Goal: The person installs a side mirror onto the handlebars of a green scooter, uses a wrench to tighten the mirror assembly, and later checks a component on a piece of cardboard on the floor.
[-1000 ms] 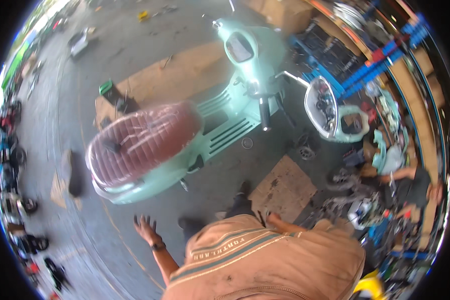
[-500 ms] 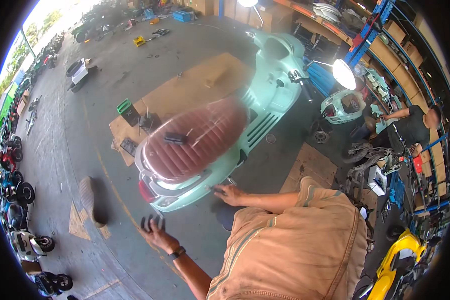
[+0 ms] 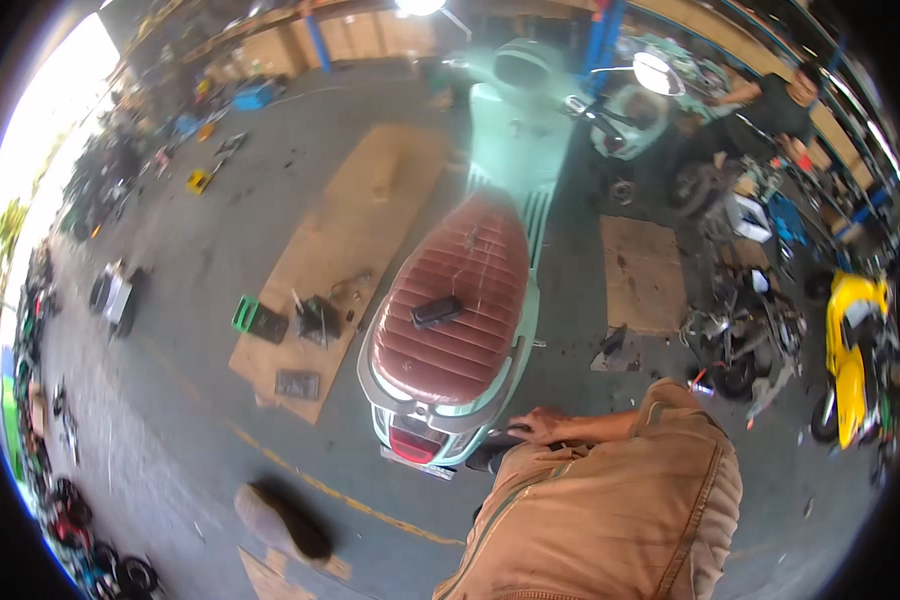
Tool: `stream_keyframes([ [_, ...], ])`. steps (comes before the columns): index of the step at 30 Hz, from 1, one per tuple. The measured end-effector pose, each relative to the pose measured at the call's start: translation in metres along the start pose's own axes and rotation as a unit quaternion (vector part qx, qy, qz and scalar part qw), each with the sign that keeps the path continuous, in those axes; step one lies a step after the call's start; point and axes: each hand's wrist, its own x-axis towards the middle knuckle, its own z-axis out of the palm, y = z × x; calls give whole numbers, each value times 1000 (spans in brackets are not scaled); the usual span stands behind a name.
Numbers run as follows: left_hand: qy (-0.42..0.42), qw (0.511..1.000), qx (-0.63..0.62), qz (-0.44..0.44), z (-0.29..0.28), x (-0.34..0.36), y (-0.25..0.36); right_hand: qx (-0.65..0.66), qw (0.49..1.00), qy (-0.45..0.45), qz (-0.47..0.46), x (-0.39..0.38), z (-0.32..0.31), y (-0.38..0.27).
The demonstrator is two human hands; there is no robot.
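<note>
A mint-green scooter (image 3: 522, 135) stands before me with its rear end nearest. Its ribbed reddish-brown seat (image 3: 450, 345) has a glossy, film-like cover, and a black oblong object (image 3: 436, 312) lies on top. At the low right of the scooter's tail, close to the red tail light (image 3: 417, 446), is my right hand (image 3: 540, 425). Its fingers look curled, with a small dark thing at their tips that I cannot make out. Whether it touches the bodywork is unclear. My left hand is out of view.
Left of the scooter, cardboard (image 3: 315, 270) holds a green-topped container (image 3: 260, 320) and dark parts. A rounded beige object (image 3: 280, 522) lies nearer. On the right are another cardboard sheet (image 3: 642, 275), a stripped motorbike frame (image 3: 745, 335), a yellow scooter (image 3: 850, 350) and a seated person (image 3: 775, 108).
My view has swung left, so the scooter now points nearly straight away from me. My left hand, seen spread behind the tail earlier, has left the picture. The right stays near the tail.
</note>
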Motion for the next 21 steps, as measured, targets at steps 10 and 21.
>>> stream_keyframes([
  [10,-174,980,44,-82,-65,189,229,170,769,224,575,-30,184,56],
  [21,-246,967,-61,-21,-191,391,538,195,887,124,399,23,441,-141],
])
